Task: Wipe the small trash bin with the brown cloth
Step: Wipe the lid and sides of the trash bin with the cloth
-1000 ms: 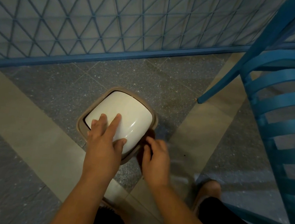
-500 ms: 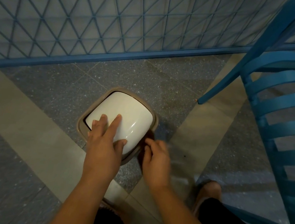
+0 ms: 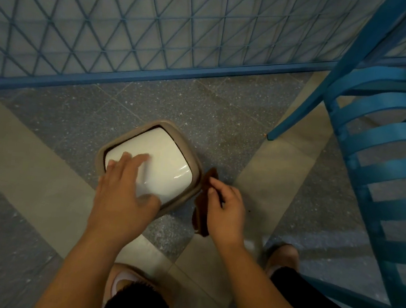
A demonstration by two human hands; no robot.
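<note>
Beside the right wall of the small trash bin (image 3: 190, 165), the right hand (image 3: 226, 207) pinches the brown cloth (image 3: 201, 212) between thumb and curled fingers, so that the cloth hangs in a dark fold between the hand and the bin's side. From above it looks pressed to, or just touching, the tan rim at the near right corner, though the angle is too steep to be sure of contact lower down. The left hand (image 3: 124, 190) lies flat and spread on the bin's white lid (image 3: 171, 160), palm at the near edge and fingers reaching toward the far left corner; it holds nothing and seems to be steadying the bin.

The bin stands upright on the grey speckled floor (image 3: 47, 131), a short way in front of the blue lattice fence (image 3: 135, 32), with a blue chair (image 3: 387, 149) well apart to the right. One of the person's feet (image 3: 284, 256) shows near the chair.

As a judgement: the wiping is under way on the right side wall. The lid shows a clean sheen with bright glints, yet nothing visible proves it was wiped. The far and left walls face away from the camera, so whether they are done cannot be told. Most likely the remaining sides, the rim and perhaps the lid are left
</note>
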